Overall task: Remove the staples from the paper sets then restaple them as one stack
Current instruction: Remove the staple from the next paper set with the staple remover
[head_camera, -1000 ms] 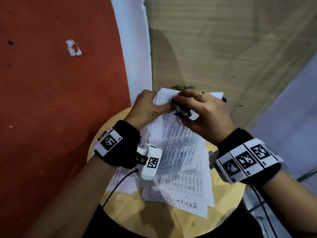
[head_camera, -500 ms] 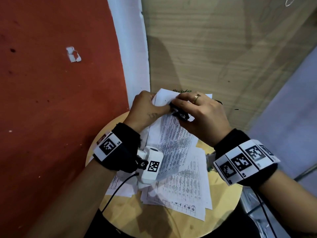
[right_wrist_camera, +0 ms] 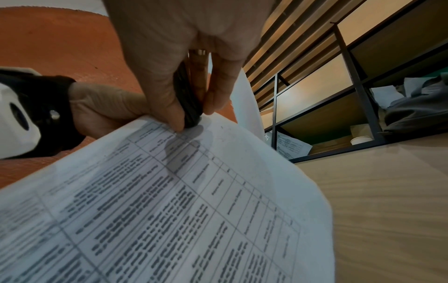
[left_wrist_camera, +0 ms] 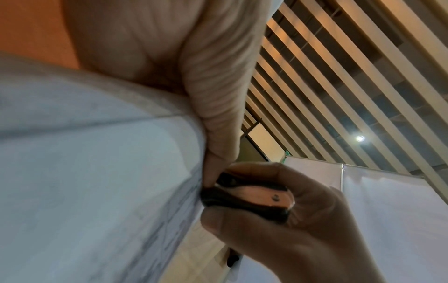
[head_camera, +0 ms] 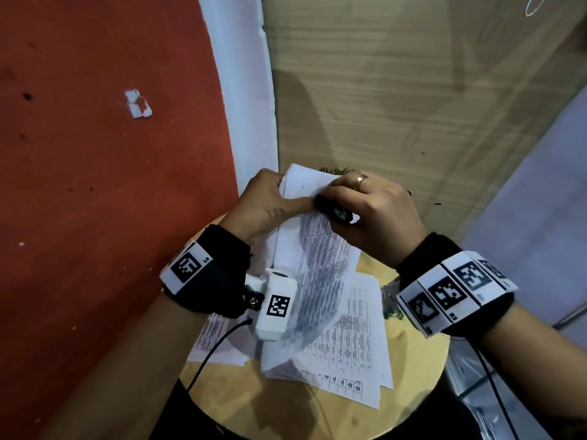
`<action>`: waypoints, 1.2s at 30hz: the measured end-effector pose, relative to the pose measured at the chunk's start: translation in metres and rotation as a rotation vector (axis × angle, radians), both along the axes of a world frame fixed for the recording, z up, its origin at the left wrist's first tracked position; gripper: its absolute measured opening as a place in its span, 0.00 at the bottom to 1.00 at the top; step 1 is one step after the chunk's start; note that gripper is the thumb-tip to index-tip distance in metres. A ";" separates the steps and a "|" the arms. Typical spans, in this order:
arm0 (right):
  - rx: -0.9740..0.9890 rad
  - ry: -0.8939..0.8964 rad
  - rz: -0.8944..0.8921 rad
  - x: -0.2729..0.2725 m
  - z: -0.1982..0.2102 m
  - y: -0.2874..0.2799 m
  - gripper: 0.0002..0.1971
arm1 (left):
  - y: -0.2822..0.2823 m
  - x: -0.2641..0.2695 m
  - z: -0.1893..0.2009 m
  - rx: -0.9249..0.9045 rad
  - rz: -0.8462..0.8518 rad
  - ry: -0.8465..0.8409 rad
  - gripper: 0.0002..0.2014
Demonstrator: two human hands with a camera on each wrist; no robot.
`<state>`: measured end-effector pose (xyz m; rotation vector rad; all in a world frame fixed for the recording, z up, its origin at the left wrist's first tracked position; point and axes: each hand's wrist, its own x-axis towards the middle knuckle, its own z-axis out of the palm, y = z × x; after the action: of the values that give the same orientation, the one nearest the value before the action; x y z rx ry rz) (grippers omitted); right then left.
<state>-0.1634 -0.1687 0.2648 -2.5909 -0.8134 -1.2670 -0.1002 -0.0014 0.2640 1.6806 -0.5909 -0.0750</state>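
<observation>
My left hand [head_camera: 270, 201] grips the top corner of a printed paper set [head_camera: 317, 265] and holds it lifted above the round wooden stool [head_camera: 422, 369]. My right hand [head_camera: 365, 211] pinches a small black staple remover [head_camera: 333, 211] between thumb and fingers, its tip pressed against the upper edge of the paper beside my left thumb. The left wrist view shows the black and metal staple remover [left_wrist_camera: 247, 195] biting at the paper's edge [left_wrist_camera: 189, 191]. From the right wrist, the remover [right_wrist_camera: 189, 99] meets the printed sheet [right_wrist_camera: 194, 191] near its top. The staple itself is hidden.
More printed sheets [head_camera: 349, 360] lie spread on the stool under the lifted set. A red wall [head_camera: 95, 185] stands at the left and a wooden panel [head_camera: 413, 106] behind. Black-framed shelves [right_wrist_camera: 339, 95] with papers appear at the right.
Both hands and the paper set have shifted slightly left and up in view. The grips are the same, with the remover still pressed at the paper's top edge.
</observation>
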 end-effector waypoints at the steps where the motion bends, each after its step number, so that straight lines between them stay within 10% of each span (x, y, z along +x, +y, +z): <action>1: 0.009 0.002 0.004 0.000 0.000 0.000 0.12 | 0.000 0.001 0.000 -0.008 -0.016 0.015 0.16; 20: 0.561 0.214 0.196 -0.004 0.005 -0.003 0.13 | -0.002 0.003 0.002 -0.183 -0.192 0.056 0.12; 36: 0.543 0.098 -0.222 0.007 -0.023 -0.015 0.14 | -0.005 0.015 -0.024 0.098 0.463 -0.532 0.31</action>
<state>-0.1568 -0.1836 0.2417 -2.3079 -0.1299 -1.1934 -0.0849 -0.0064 0.2400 1.9026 -0.5756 0.7036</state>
